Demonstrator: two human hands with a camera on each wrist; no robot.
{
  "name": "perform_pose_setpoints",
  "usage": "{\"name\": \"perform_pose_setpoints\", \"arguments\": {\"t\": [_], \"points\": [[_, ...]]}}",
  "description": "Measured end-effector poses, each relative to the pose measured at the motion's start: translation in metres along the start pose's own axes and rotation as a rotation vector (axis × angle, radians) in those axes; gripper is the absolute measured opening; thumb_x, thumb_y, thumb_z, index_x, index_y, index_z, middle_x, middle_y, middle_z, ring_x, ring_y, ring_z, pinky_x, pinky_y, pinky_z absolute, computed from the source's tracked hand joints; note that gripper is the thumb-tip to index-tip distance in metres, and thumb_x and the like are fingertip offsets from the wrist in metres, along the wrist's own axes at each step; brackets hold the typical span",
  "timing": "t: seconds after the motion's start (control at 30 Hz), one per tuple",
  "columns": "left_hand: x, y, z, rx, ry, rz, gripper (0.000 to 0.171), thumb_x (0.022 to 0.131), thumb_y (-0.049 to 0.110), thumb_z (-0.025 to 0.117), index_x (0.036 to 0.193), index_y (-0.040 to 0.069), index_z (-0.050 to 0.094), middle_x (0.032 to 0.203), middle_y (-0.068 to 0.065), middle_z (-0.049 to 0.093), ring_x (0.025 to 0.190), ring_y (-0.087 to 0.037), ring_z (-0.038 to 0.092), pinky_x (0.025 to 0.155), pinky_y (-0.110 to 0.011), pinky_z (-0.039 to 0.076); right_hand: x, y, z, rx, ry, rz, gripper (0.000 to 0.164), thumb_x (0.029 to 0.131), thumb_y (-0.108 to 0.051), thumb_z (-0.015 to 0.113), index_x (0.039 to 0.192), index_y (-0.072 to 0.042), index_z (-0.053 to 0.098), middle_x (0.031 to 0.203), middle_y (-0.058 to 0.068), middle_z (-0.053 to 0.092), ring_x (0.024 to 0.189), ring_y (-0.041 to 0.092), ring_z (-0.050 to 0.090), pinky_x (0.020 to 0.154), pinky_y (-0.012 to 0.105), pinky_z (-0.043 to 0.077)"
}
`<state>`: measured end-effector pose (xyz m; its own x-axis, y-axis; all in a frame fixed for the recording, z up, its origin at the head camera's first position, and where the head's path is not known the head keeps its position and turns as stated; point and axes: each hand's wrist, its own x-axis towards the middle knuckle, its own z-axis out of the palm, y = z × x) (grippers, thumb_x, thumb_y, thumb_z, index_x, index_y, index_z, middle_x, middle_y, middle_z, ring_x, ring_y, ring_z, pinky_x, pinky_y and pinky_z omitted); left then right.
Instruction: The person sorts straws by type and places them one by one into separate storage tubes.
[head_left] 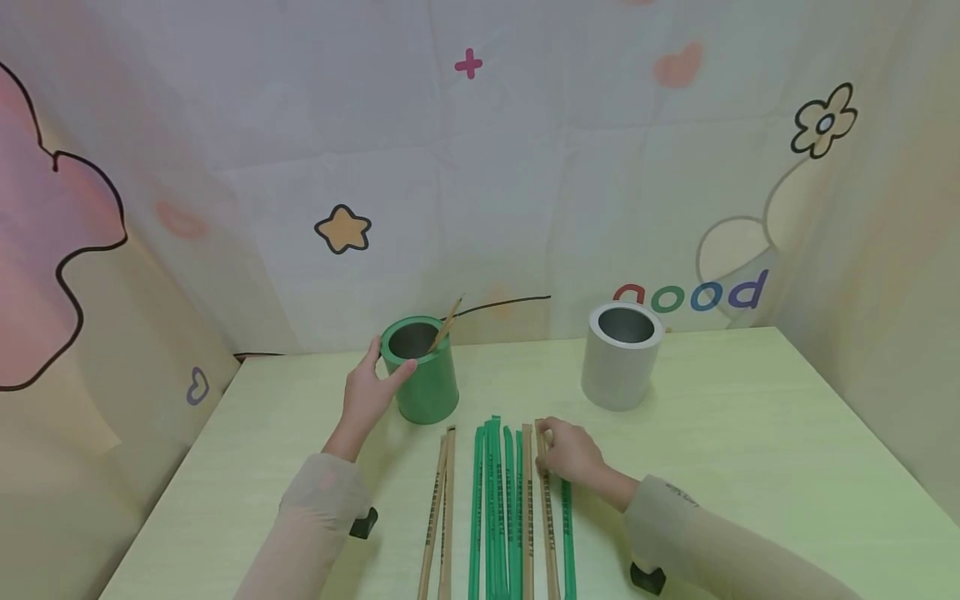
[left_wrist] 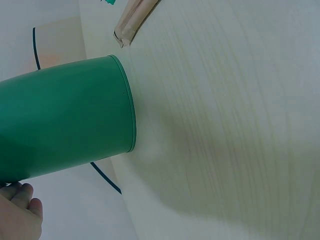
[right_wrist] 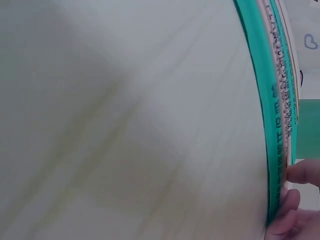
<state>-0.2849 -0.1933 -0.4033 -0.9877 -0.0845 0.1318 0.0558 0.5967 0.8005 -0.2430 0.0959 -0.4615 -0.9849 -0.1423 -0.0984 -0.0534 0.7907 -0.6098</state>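
Observation:
A green cylindrical cup (head_left: 431,392) stands at the back left of the table. My left hand (head_left: 369,393) grips it near the rim, thumb in front and fingers round its left side. One thin brown stick (head_left: 446,323) leans in the cup, its end above the rim. In front lie long, slim paper-wrapped sticks with dark printing, some green (head_left: 495,500), some brown (head_left: 448,508). At the right of the row, my right hand (head_left: 572,454) pinches the far end of a brown wrapped stick (head_left: 548,525). A green wrapped stick (right_wrist: 270,130) lies just beside those fingers.
A white cylindrical cup (head_left: 618,367) stands at the back right of the pale wooden table (head_left: 765,433). Behind the table hangs a printed cloth (head_left: 495,183), with more cloth along both sides.

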Motion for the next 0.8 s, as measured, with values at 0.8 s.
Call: {"name": "perform_pose_setpoints", "arguments": {"t": [0.8], "points": [[-0.0012, 0.0019, -0.0003, 0.006, -0.004, -0.011, 0.092, 0.076, 0.062, 0.052, 0.143, 0.013, 0.012, 0.147, -0.007, 0.021, 0.134, -0.026, 0.021, 0.106, -0.045, 0.025, 0.0037, -0.004, -0.0031, -0.035, -0.007, 0.054, 0.051, 0.066, -0.012, 0.071, 0.113, 0.001, 0.055, 0.11, 0.018, 0.06, 0.073, 0.019, 0.055, 0.059, 0.029, 0.046]]}}
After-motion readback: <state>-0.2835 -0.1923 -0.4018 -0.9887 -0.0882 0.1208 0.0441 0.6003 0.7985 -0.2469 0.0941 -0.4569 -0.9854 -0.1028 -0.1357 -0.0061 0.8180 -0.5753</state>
